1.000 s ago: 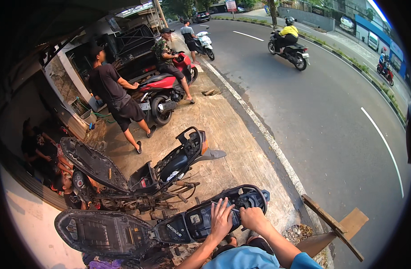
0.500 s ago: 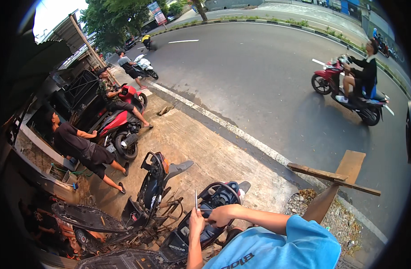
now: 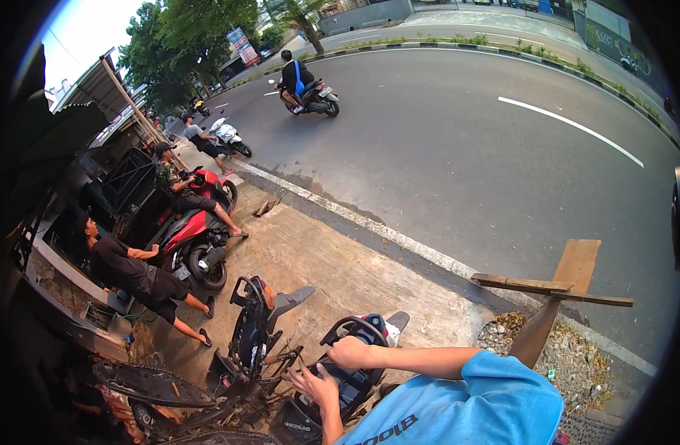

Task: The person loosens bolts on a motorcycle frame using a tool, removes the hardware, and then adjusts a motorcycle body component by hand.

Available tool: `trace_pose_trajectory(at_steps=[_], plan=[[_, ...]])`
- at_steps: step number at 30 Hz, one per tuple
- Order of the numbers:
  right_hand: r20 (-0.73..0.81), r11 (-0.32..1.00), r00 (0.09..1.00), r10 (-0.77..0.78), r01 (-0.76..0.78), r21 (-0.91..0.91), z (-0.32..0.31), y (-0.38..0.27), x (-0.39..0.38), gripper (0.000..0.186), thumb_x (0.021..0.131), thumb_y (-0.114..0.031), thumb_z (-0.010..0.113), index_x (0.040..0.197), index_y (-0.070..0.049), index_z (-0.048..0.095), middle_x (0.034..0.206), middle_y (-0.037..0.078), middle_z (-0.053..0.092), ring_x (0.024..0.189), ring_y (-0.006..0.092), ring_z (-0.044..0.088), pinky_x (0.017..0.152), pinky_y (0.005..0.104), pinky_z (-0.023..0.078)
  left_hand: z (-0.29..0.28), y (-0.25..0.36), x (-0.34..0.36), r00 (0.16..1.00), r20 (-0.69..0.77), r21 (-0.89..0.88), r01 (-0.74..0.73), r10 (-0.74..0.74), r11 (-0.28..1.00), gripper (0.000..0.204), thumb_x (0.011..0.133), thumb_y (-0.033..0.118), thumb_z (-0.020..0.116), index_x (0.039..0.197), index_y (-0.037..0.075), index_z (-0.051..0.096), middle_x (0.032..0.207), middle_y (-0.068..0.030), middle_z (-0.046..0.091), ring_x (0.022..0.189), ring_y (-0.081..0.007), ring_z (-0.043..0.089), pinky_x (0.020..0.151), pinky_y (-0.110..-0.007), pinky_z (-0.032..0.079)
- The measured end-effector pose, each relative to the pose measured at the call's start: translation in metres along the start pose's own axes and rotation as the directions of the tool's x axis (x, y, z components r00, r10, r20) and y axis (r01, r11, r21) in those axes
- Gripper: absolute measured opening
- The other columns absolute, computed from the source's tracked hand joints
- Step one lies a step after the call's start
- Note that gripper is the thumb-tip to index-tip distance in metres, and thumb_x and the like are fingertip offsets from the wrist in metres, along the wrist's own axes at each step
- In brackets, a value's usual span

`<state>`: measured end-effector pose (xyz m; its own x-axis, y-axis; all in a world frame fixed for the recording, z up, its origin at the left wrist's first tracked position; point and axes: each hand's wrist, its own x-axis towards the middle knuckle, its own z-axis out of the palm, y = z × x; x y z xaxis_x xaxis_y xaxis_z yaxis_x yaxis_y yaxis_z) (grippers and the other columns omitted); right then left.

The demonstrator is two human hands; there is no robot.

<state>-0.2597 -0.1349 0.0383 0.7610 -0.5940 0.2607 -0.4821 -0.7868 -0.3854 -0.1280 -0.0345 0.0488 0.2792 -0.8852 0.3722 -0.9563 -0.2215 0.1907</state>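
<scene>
My right hand [image 3: 349, 352] is closed in a fist over the rear of a partly stripped dark scooter body [image 3: 292, 423], near its curved black grab rail [image 3: 347, 322]; what it grips is hidden. My left hand [image 3: 317, 387] is just below it, fingers loosely bent and apart, beside a thin rod that is hard to make out. A second stripped scooter [image 3: 243, 326] with a raised seat [image 3: 143, 382] stands just left.
A person in dark clothes [image 3: 132, 271] stands by a red scooter [image 3: 191, 245], where another person sits. Farther up, someone is at a white scooter [image 3: 229, 136]. Crossed planks [image 3: 577, 259] and rubble lie right, by the road [image 3: 466, 163], where a rider [image 3: 295, 85] passes.
The view has swung toward the road. The metal tool upright in my left hand earlier no longer shows clearly; that hand has loosened and dropped, my right moved up-left. The passing rider has moved away leftward.
</scene>
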Motion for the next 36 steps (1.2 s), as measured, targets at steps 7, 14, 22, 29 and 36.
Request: trace_pose_trajectory(at_steps=[7,14,22,29,36], plan=[[0.044,0.974,0.999,0.010,-0.020,0.228,0.017,-0.046,-0.018,0.023,0.083,-0.022,0.060,0.079,0.001,0.062,0.064,0.021,0.065,0.057,0.0372,0.066,0.048,0.0468,0.051,0.075,-0.055,-0.001,0.770,0.511,-0.583,0.637,-0.382,0.504,0.046,0.099,0.029,0.056,0.121,-0.012,0.057,0.113,-0.0255,0.066,0.099,-0.0318,0.065,0.084,-0.041,0.050],[0.160,0.891,0.985,0.060,-0.125,0.436,-0.036,-0.003,-0.030,0.027,0.087,-0.029,0.061,0.094,-0.004,0.071,0.077,0.020,0.070,0.072,0.0407,0.068,0.068,0.0487,0.055,0.021,0.003,0.026,0.827,0.533,-0.425,0.445,-0.180,0.788,0.045,0.103,0.020,0.047,0.147,0.011,0.041,0.105,-0.0223,0.068,0.092,-0.0353,0.070,0.081,-0.046,0.051],[-0.171,0.994,0.980,-0.105,0.101,-0.036,-0.029,0.017,0.002,0.037,0.087,-0.022,0.061,0.120,-0.007,0.064,0.105,0.012,0.064,0.109,0.0309,0.057,0.092,0.0463,0.046,-0.002,0.019,0.037,0.851,0.525,-0.325,0.174,0.024,0.929,0.034,0.097,0.024,0.053,0.125,0.005,0.056,0.106,-0.0304,0.064,0.098,-0.0505,0.059,0.083,-0.056,0.048],[-0.025,0.972,0.997,-0.069,0.073,0.224,-0.018,0.013,0.004,0.029,0.085,-0.016,0.060,0.111,-0.008,0.069,0.095,0.013,0.070,0.093,0.0321,0.063,0.079,0.0413,0.054,-0.014,0.000,0.030,0.983,0.184,-0.516,0.083,0.015,0.853,0.038,0.072,0.025,0.082,0.102,0.006,0.070,0.103,-0.0193,0.067,0.100,-0.0406,0.063,0.086,-0.047,0.050],[0.016,0.960,0.987,0.158,-0.157,0.233,-0.008,-0.013,0.006,0.022,0.091,-0.027,0.062,0.097,-0.010,0.074,0.076,0.019,0.069,0.070,0.0380,0.068,0.064,0.0485,0.055,0.002,-0.002,-0.017,0.790,0.279,0.044,0.557,-0.546,0.829,0.075,0.092,0.058,0.055,0.137,-0.001,0.053,0.151,-0.0272,0.037,0.133,-0.0435,0.041,0.113,-0.052,0.028]])
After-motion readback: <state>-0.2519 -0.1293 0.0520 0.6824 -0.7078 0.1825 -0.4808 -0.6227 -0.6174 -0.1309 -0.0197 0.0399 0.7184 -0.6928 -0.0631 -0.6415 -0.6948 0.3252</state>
